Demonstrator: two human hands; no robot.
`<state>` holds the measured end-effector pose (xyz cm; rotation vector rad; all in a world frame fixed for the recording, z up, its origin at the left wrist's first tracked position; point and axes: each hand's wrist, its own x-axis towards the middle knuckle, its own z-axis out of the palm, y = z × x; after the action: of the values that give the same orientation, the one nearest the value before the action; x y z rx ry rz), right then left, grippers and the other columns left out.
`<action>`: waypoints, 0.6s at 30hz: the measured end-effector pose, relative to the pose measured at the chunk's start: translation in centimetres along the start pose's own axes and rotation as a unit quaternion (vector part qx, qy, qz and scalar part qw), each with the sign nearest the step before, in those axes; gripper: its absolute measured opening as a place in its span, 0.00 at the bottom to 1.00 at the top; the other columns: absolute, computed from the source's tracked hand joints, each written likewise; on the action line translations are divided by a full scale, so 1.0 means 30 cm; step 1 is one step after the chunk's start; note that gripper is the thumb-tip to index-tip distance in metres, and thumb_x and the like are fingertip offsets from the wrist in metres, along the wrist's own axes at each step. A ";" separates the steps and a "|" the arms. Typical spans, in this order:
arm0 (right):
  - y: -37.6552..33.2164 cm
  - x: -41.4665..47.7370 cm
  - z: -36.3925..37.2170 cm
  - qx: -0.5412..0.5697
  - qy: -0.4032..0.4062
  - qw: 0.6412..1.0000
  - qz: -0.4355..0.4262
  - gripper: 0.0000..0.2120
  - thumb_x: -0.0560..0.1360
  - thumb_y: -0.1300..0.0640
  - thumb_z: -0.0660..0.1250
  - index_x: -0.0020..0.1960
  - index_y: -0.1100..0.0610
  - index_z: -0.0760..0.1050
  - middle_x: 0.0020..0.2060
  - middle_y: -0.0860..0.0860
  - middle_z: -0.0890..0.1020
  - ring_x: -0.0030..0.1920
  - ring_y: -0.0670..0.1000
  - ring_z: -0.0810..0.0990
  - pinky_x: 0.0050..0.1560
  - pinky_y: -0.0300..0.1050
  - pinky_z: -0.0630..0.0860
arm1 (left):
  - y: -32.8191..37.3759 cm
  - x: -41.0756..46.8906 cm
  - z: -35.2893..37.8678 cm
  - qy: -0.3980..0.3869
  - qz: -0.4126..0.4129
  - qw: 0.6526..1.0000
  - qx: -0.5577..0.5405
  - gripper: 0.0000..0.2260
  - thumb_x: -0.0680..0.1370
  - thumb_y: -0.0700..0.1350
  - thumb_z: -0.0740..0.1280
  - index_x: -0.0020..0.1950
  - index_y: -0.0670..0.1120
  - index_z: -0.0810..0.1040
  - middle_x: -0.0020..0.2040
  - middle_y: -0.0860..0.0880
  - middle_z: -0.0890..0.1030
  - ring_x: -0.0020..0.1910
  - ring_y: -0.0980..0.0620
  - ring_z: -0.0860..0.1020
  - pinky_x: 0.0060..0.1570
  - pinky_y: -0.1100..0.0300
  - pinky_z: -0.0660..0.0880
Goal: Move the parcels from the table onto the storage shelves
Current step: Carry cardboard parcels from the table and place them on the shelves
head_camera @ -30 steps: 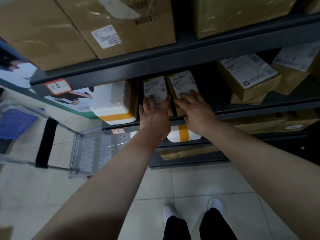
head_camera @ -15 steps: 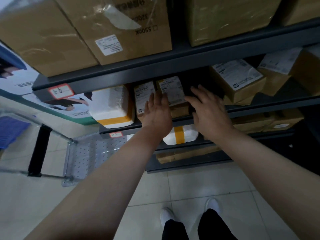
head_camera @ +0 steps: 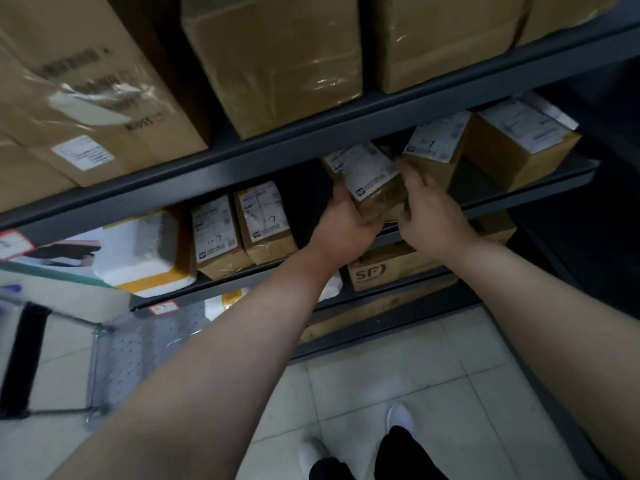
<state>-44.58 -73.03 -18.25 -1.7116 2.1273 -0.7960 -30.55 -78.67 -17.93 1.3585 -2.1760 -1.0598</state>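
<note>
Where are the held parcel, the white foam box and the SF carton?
Held parcel (head_camera: 367, 171), head view, on its white label.
Foam box (head_camera: 145, 247), head view, white front face.
SF carton (head_camera: 408, 265), head view, printed front.

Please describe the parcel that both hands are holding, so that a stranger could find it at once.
Look at the dark shelf below the big cardboard boxes. Near its middle, at the front edge, is a small brown parcel with a white label. Unlike the parcels on either side, it is gripped by the left hand and the right hand.
</note>
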 end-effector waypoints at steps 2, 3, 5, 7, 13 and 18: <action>-0.009 0.013 0.014 -0.001 -0.015 1.000 -0.025 0.35 0.74 0.66 0.62 0.77 0.51 0.55 0.72 0.56 0.63 0.66 0.60 0.69 0.59 0.50 0.71 | 0.001 -0.002 -0.005 0.014 0.009 0.999 0.032 0.35 0.75 0.43 0.70 0.77 0.42 0.56 0.66 0.41 0.72 0.64 0.45 0.73 0.61 0.55 0.73; -0.021 0.018 0.027 0.003 -0.020 0.999 -0.039 0.35 0.74 0.66 0.62 0.77 0.51 0.56 0.72 0.56 0.62 0.67 0.59 0.68 0.60 0.49 0.71 | -0.002 -0.004 -0.018 0.030 0.003 0.998 0.057 0.33 0.74 0.44 0.69 0.76 0.43 0.58 0.66 0.41 0.72 0.63 0.43 0.74 0.59 0.52 0.74; -0.052 0.029 0.062 0.017 -0.041 0.997 -0.067 0.35 0.74 0.68 0.61 0.77 0.52 0.56 0.73 0.56 0.62 0.69 0.58 0.66 0.62 0.48 0.70 | -0.026 -0.010 -0.057 0.064 -0.020 0.992 0.111 0.31 0.75 0.44 0.67 0.76 0.43 0.61 0.66 0.39 0.72 0.61 0.41 0.75 0.57 0.51 0.75; -0.085 0.040 0.105 0.023 -0.070 0.993 -0.087 0.35 0.74 0.68 0.61 0.77 0.52 0.55 0.73 0.57 0.61 0.69 0.58 0.65 0.63 0.48 0.69 | -0.064 -0.023 -0.103 0.074 -0.042 0.982 0.167 0.31 0.76 0.46 0.67 0.76 0.41 0.60 0.68 0.37 0.70 0.63 0.38 0.73 0.58 0.52 0.73; -0.095 0.062 0.199 -0.102 -0.124 0.974 -0.159 0.31 0.73 0.66 0.63 0.74 0.49 0.64 0.76 0.51 0.60 0.76 0.54 0.54 0.72 0.51 0.52 | -0.187 -0.045 -0.121 -0.058 -0.085 0.923 0.371 0.35 0.77 0.52 0.65 0.79 0.45 0.53 0.79 0.44 0.53 0.78 0.43 0.50 0.75 0.42 0.46; -0.011 0.085 0.158 -0.146 -0.057 0.983 -0.092 0.36 0.73 0.64 0.64 0.77 0.48 0.56 0.77 0.54 0.53 0.77 0.57 0.47 0.73 0.57 0.48 | -0.168 -0.034 -0.053 -0.032 -0.019 0.927 0.374 0.36 0.79 0.50 0.64 0.79 0.58 0.45 0.80 0.41 0.48 0.78 0.40 0.48 0.74 0.39 0.46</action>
<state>-42.36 -76.64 -21.57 -2.0724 2.1123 -0.4302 -25.99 -79.71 -20.62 1.6683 -2.7521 -0.2537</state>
